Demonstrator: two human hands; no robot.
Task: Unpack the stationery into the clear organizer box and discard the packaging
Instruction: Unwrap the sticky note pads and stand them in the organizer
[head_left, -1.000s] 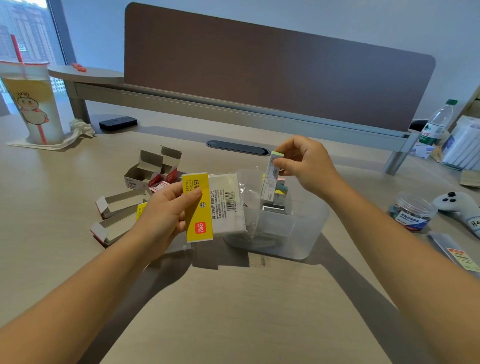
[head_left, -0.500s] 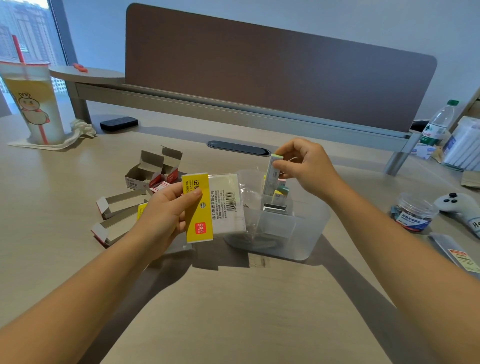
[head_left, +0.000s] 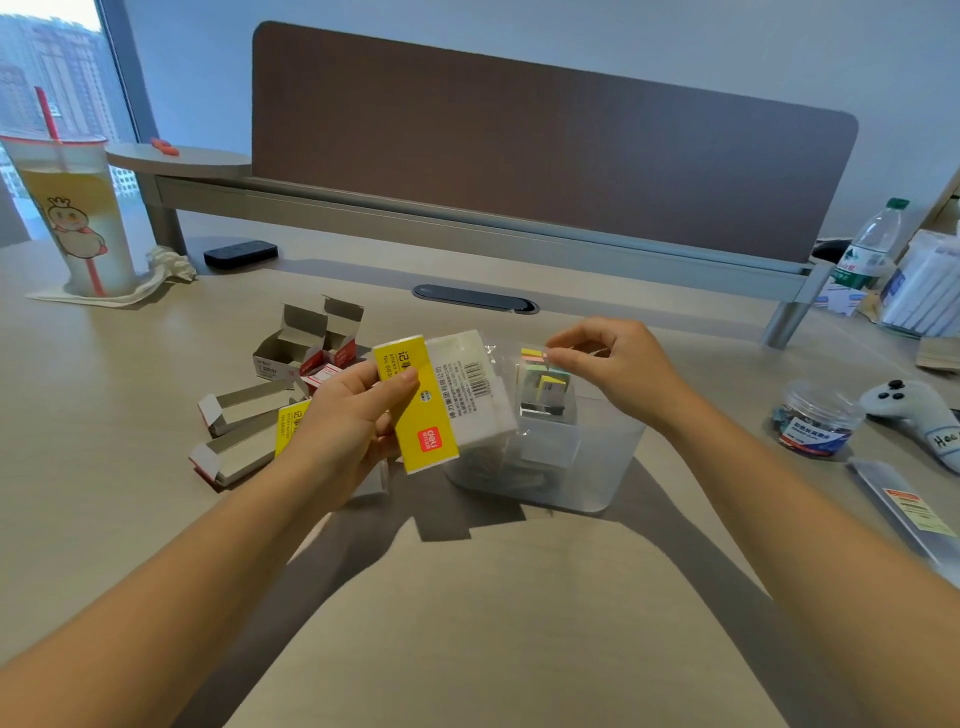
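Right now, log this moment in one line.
left hand: holds yellow-banded sticky-note pack | right hand: pinches multicoloured notes above clear plastic organizer box

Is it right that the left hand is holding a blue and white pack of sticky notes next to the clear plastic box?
Not quite. In the head view the pack of sticky notes held by the left hand is yellow and white, not blue and white. It is indeed beside the clear plastic box.

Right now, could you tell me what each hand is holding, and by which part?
The left hand grips the yellow-banded packet by its left end. The right hand pinches the coloured notes by their top edge.
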